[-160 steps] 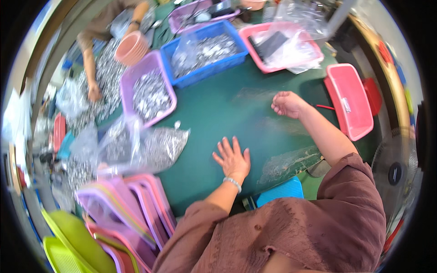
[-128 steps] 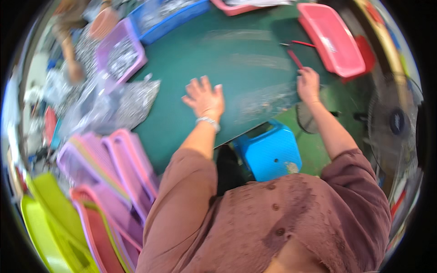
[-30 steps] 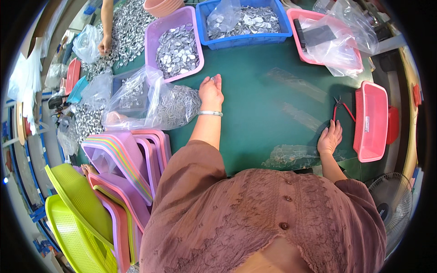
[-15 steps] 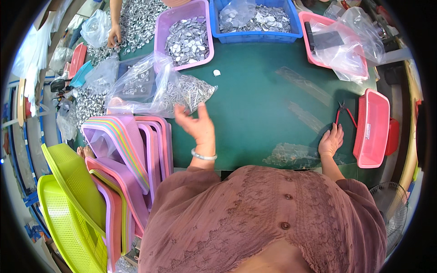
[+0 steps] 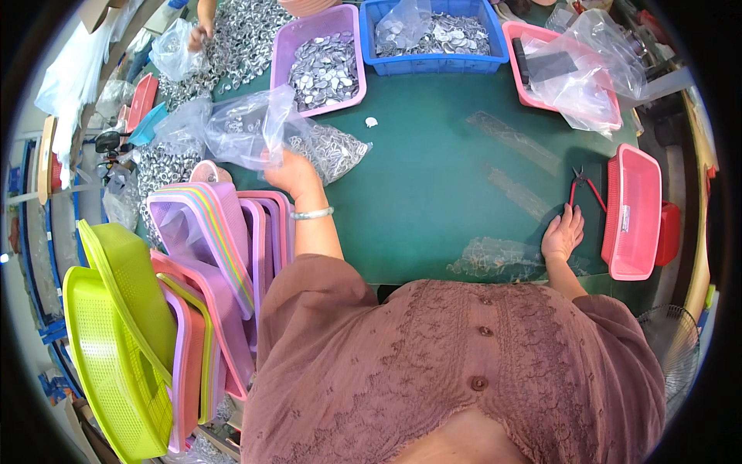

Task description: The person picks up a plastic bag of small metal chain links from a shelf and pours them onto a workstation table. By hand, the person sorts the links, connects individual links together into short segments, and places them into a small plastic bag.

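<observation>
My left hand (image 5: 295, 173) is closed on the loose upper part of a clear plastic bag (image 5: 246, 138), its fingertips partly hidden by the film. Small silvery metal parts (image 5: 334, 148) fill the bag's lower end, which rests on the green table just beyond my wrist. Palm down at the right, my right hand (image 5: 563, 233) lies flat with its fingers stretched out and nothing in it. Just beyond those fingertips are red-handled pliers (image 5: 578, 184), their handles spread. A single pale disc (image 5: 371, 122) lies to the right of the bag.
Purple (image 5: 360, 89) and blue (image 5: 433, 65) bins hold metal discs along the back. A pink bin (image 5: 541, 107) with plastic film stands back right; another pink basket (image 5: 638, 213) is beside the pliers. Stacked baskets (image 5: 205, 255) crowd the left. A co-worker's hand (image 5: 201, 35) is over loose metal rings.
My left hand has moved left and taken hold of the bag's plastic, bunching it up. My right hand stays in place. The co-worker's hand has shifted farther back.
</observation>
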Demonstrator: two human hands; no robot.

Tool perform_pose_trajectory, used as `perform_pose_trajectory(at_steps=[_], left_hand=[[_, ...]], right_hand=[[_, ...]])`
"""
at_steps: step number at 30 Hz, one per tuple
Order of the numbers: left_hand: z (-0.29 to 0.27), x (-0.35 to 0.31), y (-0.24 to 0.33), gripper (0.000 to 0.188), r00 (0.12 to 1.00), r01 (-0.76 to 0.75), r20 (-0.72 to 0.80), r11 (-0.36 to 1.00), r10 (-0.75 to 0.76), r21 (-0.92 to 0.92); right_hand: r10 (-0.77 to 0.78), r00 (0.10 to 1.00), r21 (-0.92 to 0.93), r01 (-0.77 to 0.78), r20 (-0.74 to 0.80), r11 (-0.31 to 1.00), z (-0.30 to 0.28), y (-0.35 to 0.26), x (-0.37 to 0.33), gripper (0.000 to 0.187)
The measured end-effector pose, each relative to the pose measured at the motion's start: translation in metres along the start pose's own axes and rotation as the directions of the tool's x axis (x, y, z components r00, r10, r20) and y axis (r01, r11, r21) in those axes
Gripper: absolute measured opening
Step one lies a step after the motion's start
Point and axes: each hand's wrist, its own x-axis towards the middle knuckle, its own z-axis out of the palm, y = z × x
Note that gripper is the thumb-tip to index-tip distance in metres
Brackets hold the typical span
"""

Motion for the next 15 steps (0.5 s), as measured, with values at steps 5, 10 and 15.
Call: perform_pose_trajectory(at_steps=[5, 10, 15], left_hand=[[-0.024, -0.014, 0.031, 0.013, 0.988, -0.107, 0.091, 0.975, 0.127, -0.195], [-0.037, -0.047, 0.078, 0.01, 0.992, -0.005, 0.123, 0.969, 0.036, -0.246], [-0.049, -0.079, 0.095, 0.007, 0.982, 0.004, 0.174, 0.909, 0.075, -0.417]], right_hand=[[0.016, 1.0, 0.005, -0.016, 0.013, 1.0, -0.001, -0.001, -0.001, 0.041], [0.025, 1.0, 0.007, -0.025, 0.014, 1.0, -0.001, -0.002, 0.0, 0.041], [0.022, 1.0, 0.029, -0.022, -0.001, 0.999, -0.004, -0.001, 0.001, 0.041]])
